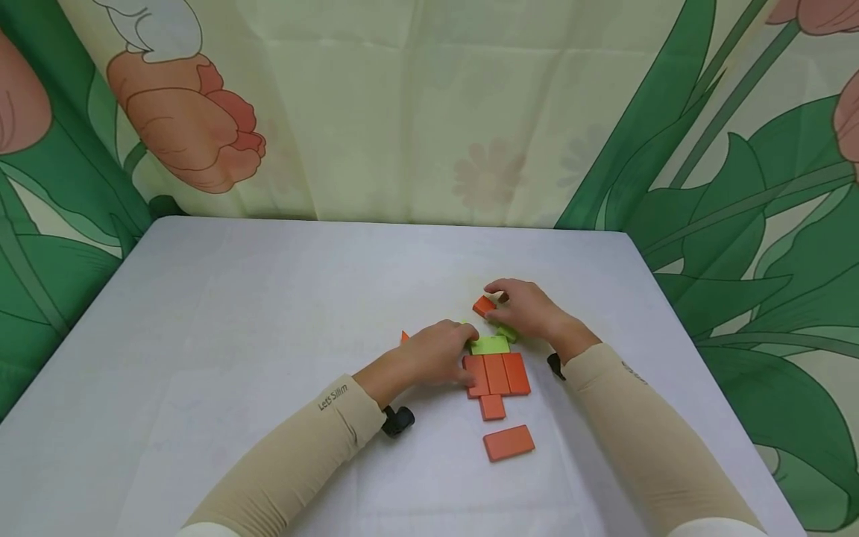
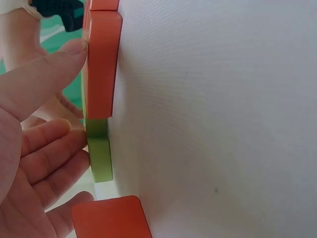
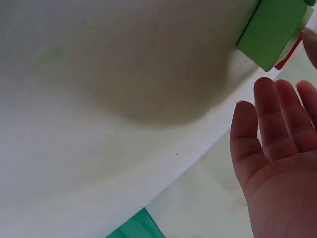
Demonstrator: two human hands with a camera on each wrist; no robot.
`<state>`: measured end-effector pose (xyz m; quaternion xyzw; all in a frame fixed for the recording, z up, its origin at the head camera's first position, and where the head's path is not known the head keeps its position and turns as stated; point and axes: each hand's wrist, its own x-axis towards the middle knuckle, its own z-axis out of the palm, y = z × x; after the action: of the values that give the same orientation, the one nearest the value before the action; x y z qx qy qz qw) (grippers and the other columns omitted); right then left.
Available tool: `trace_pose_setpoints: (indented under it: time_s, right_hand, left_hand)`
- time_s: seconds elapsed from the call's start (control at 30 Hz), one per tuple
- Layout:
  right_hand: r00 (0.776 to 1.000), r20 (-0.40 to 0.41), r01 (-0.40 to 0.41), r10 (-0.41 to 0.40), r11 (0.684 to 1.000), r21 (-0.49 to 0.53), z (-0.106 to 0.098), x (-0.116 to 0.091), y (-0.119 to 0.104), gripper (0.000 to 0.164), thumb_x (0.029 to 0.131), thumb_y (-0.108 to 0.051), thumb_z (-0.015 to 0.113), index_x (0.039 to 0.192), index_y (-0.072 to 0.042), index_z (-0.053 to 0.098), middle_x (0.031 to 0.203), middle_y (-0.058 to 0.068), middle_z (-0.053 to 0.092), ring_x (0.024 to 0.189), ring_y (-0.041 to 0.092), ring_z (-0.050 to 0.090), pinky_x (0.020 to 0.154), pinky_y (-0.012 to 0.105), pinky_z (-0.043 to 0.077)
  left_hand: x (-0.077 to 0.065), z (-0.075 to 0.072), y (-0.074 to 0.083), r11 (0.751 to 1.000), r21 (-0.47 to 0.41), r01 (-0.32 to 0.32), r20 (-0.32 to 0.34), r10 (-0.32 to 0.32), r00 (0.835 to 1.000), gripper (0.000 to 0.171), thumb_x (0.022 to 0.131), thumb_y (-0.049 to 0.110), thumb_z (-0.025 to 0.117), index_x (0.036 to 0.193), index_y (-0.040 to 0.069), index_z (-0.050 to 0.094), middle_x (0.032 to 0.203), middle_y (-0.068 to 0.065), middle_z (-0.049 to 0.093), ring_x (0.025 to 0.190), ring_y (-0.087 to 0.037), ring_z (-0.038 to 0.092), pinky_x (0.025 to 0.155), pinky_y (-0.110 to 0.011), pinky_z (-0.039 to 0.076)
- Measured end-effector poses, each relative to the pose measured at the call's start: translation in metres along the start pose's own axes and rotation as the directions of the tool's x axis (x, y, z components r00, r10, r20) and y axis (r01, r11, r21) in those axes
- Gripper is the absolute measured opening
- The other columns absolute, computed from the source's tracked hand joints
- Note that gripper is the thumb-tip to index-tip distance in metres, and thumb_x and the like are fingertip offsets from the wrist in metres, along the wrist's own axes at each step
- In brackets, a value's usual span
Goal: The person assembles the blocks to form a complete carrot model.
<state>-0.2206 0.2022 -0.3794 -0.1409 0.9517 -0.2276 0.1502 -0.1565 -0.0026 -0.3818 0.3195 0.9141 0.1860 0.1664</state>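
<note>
Three orange-red rectangular blocks [image 1: 496,374] lie side by side on the white-covered table. A light green block [image 1: 490,344] adjoins their far edge, and a small orange-red block [image 1: 493,407] touches their near edge. My left hand [image 1: 439,352] is at the left of this group; its thumb touches an orange-red block [image 2: 102,67] and its extended fingers touch a green block [image 2: 101,159]. At the far side, my right hand [image 1: 530,307] has its thumb against a small tilted orange block [image 1: 483,305], its other fingers extended apart from it. Another green block [image 1: 507,333] is partly hidden beneath this hand.
A loose orange-red rectangular block [image 1: 508,443] lies nearer the body. Part of another orange piece [image 1: 405,337] shows behind the left hand. The table's [image 1: 268,298] far edge meets a printed floral cloth [image 1: 403,112].
</note>
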Motion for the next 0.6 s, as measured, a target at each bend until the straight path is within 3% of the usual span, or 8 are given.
trace_pose_setpoints:
  time_s: [0.27,0.6]
  right_hand:
    - [0.999,-0.014,0.034,-0.035,0.999,-0.017,0.0022,0.0029,-0.0021,0.043,0.096,-0.008,0.061,0.139,-0.005,0.057,0.131,0.013,0.062,0.110,0.031,0.058,0.092,0.044,0.048]
    - [1.000,-0.006,0.007,-0.007,0.999,-0.052,0.0021,0.0048,-0.0022,0.040,0.097,-0.014,0.065,0.136,-0.005,0.059,0.128,0.014,0.063,0.113,0.032,0.057,0.098,0.047,0.047]
  left_hand:
    - [-0.0002,-0.0003,0.0000,1.000,-0.007,0.005,-0.002,-0.005,1.000,0.063,0.085,0.038,0.081,0.134,0.007,0.056,0.124,-0.004,0.062,0.116,-0.020,0.054,0.097,-0.029,0.046]
    - [0.0001,-0.0003,0.0000,1.000,0.001,0.004,-0.002,-0.004,1.000,0.063,0.086,0.038,0.081,0.135,0.007,0.056,0.126,-0.004,0.061,0.117,-0.020,0.053,0.098,-0.029,0.046]
